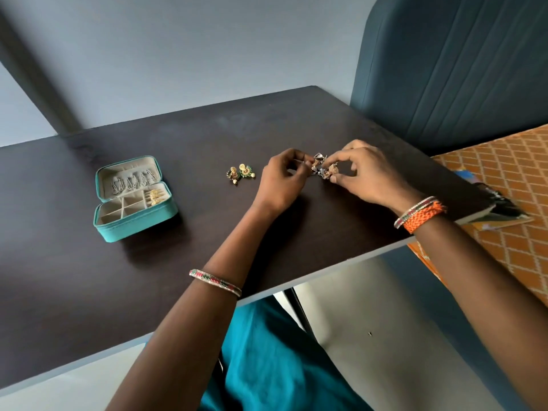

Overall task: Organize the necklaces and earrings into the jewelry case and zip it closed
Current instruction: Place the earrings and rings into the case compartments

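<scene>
Both hands work over the dark brown wooden bench (178, 149). The left hand (281, 179) has its fingers (296, 157) curled, pinching one end of a small tangled cluster of gold and silver jewellery (321, 167); the right hand (364, 173) pinches the other end between thumb and curled fingertips. A pair of gold bell-shaped earrings with green beads (240, 173) lies just left of the left hand. Well apart to the left, the teal zip-around jewellery case (135, 200) lies open, lid tilted back, its long axis running left to right; silver chains hang in the lid and gold pieces sit in a right-hand compartment. No writing is legible.
</scene>
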`<state>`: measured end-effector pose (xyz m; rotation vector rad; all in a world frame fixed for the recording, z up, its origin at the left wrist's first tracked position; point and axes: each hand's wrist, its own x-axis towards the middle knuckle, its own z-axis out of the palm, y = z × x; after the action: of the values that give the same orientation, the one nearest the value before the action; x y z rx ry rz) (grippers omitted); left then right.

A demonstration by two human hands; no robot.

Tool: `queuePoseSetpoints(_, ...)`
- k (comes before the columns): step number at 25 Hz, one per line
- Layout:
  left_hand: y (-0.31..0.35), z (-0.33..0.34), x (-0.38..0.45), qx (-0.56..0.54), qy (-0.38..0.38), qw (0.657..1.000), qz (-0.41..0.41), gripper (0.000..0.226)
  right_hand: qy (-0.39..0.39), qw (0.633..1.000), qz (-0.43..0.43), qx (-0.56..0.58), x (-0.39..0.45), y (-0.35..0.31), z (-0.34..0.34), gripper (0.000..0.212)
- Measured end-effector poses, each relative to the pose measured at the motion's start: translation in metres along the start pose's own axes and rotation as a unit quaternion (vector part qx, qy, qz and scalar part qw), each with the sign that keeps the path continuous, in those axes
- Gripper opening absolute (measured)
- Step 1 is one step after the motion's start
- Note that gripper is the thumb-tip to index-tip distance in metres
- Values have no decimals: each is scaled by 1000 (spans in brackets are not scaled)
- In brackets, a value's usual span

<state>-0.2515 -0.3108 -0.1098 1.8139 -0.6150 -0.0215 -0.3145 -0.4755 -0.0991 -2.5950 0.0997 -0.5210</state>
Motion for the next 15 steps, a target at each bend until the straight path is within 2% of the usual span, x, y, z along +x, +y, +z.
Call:
queuePoseSetpoints(6, 0, -3, -1, -28, -2, 1000, 0, 3, 28, 999, -16, -37, 0, -2, 5, 9)
queuePoseSetpoints(9, 4, -3, -4, -49, 6, 999, 2, 12, 56, 997, -13, 42, 2, -7, -2, 3)
queuePoseSetpoints(11, 8, -5, -5, -73, 10, 997, 0, 19, 47, 992, -13, 116, 7, -15, -6, 4)
queuePoseSetpoints(15, 11, -15, -4, -105, 44, 993, 4, 7, 15, 960, 9, 280, 15, -37, -4, 8)
